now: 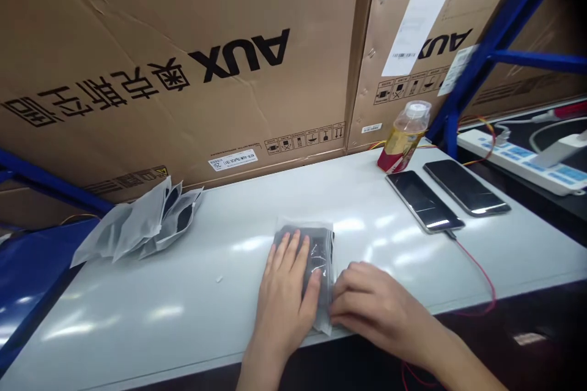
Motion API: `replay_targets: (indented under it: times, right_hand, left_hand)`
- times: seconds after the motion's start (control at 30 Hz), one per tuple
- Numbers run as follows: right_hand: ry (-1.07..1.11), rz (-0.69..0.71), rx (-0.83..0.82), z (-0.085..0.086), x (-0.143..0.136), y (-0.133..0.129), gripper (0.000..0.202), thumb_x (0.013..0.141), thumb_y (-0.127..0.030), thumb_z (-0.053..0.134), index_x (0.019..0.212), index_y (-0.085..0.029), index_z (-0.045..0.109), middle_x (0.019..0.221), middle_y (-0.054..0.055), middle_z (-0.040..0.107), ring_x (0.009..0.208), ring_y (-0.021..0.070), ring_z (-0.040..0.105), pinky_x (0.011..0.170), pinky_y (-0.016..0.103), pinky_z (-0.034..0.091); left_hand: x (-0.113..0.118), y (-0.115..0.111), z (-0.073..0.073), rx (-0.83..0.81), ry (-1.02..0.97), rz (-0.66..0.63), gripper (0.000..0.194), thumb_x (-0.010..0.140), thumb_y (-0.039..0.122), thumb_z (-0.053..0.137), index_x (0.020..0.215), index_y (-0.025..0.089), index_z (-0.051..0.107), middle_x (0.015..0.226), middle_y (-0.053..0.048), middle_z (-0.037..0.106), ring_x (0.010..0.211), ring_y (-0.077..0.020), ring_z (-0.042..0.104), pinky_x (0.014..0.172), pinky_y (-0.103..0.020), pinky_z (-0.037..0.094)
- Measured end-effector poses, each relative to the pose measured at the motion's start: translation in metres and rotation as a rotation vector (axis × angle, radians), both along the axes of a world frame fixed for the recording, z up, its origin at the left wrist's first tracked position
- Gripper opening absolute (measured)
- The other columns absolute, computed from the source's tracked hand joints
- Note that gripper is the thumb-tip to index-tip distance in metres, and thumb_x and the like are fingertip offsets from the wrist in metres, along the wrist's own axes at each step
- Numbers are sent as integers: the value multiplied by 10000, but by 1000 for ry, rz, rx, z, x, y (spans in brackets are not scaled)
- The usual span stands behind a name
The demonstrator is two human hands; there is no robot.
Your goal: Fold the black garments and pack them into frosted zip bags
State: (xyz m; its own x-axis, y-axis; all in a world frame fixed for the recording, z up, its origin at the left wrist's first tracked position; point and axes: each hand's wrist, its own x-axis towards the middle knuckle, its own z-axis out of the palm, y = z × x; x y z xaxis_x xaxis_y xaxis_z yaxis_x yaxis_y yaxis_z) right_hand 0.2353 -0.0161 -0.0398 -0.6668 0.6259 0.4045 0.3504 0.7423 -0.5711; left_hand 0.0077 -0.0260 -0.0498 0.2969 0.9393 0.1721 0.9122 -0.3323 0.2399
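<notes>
A translucent plastic bag (pixel 320 256) with something dark inside lies on the white table near its front edge. My left hand (pixel 287 287) rests flat on top of the bag, fingers stretched out and pointing away from me. At the bag's right edge is my right hand (pixel 367 299), its fingers curled together at the bag's side; what they grip there is hidden. Several similar frosted bags (pixel 142 220) with dark contents lie in a pile at the table's back left.
Large cartons (pixel 183 116) stand behind the table (pixel 192 311). At the right are a drink bottle (pixel 404 137), a phone (pixel 425 200) with a red cable, another phone (pixel 466 187) and a power strip (pixel 523 162). Blue rack posts (pixel 498 43) flank the table.
</notes>
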Motion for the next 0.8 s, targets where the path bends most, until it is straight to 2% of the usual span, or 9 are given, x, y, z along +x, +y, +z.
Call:
replay_targets:
  times: [0.07,0.2,0.3,0.43,0.6,0.7,0.8]
  right_hand:
    - [-19,-9,44,-6,0,-11,85,1050,-255,621,1067,-232,701,967,30,688,808,169,555,713,321,404]
    - [-24,-35,243,-13,-5,-17,179,1054,-125,552,1094,-218,700,962,27,698,803,169,531,697,329,369]
    - [-37,-9,358,-10,-5,-13,158,1049,-124,559,1032,-199,697,898,16,697,759,166,513,660,339,347]
    - [-121,42,404,-3,2,-3,191,1057,-130,532,1008,-206,700,849,19,694,723,169,519,642,349,361]
    - [-189,80,456,-4,14,22,195,1066,-148,526,1028,-233,697,887,14,702,724,166,517,648,342,374]
    - [-193,33,509,-9,21,46,189,1072,-172,534,995,-227,697,889,17,700,739,165,519,671,330,374]
    - [-236,-29,521,-12,28,79,231,1088,-180,490,1054,-222,714,917,36,703,768,180,531,695,331,375]
  left_hand:
    - [-1,1,0,-18,-22,9,572,1088,383,432,1639,236,389,1715,-59,359,1596,-315,322,1278,-584,351]
    - [-1,1,-1,-19,-14,0,578,1088,396,431,1638,223,393,1718,-62,351,1600,-315,315,1281,-587,347]
    - [-1,0,1,-1,-5,-12,575,1086,393,438,1630,209,407,1712,-71,365,1597,-315,321,1283,-583,345]
    - [-3,-1,6,-12,-14,-34,568,1083,374,455,1628,220,410,1697,-71,397,1595,-312,326,1282,-579,348]
    - [-9,-3,9,-34,-26,-74,579,1084,378,465,1644,253,383,1698,-53,396,1598,-304,319,1284,-576,349]
    - [-10,-4,10,-52,-18,-74,583,1089,389,456,1651,262,367,1705,-36,383,1604,-295,307,1289,-575,342]
    - [-9,-5,11,-59,-15,-73,579,1091,396,449,1650,264,368,1706,-29,382,1606,-296,299,1289,-582,341]
